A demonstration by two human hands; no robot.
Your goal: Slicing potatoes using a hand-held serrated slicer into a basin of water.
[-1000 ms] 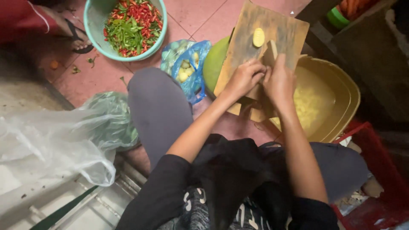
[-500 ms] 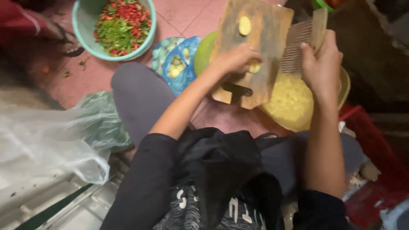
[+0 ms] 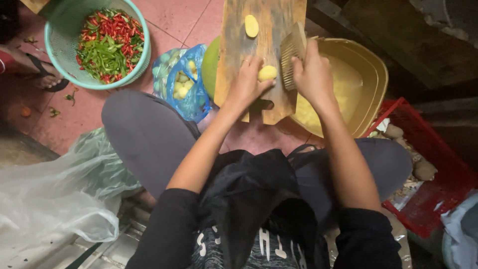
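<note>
My left hand (image 3: 247,82) presses a peeled yellow potato piece (image 3: 267,73) onto a wooden cutting board (image 3: 239,35). My right hand (image 3: 312,74) grips a crinkle-bladed cutter (image 3: 291,56) that stands on edge just right of the piece. Another potato piece (image 3: 251,26) lies farther up the board. The board's right edge rests over a yellow basin (image 3: 371,74) that holds cut potato in water.
A teal basket (image 3: 57,55) of red and green chillies stands at upper left, beside another person's sandalled foot (image 3: 45,79). A blue bag (image 3: 181,82) holds small potatoes. A clear plastic bag (image 3: 50,194) lies at left. A red crate (image 3: 433,174) sits at right.
My right hand has come down from the raised position and brought the cutter to the board beside the potato piece. My left hand stays on the piece.
</note>
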